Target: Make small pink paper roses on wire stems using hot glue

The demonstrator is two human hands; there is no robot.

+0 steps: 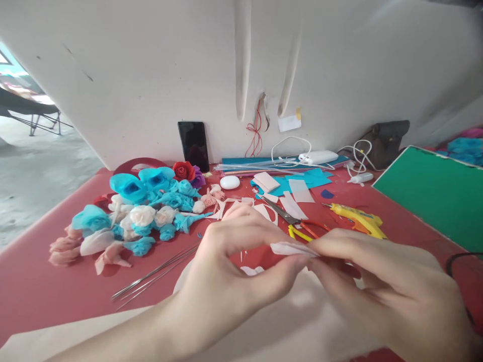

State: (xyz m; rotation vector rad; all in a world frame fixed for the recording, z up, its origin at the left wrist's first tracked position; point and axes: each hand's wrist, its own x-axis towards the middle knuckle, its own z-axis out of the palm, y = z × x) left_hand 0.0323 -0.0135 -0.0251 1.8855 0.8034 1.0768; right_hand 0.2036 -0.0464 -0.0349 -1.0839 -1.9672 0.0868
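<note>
Between my two hands is a small pale pink paper petal. My left hand pinches its left part between thumb and fingers, and my right hand pinches its right end. Below my left thumb, more pale pink pieces lie on the table, partly hidden. A large pale sheet spreads under both hands. Just beyond the fingers lie scissors with red and yellow handles, beside cut pink paper strips.
Blue, white and pink paper flowers are heaped on the left, near thin metal wires. A yellow glue gun and a green board are on the right. A phone leans against the wall behind a white case.
</note>
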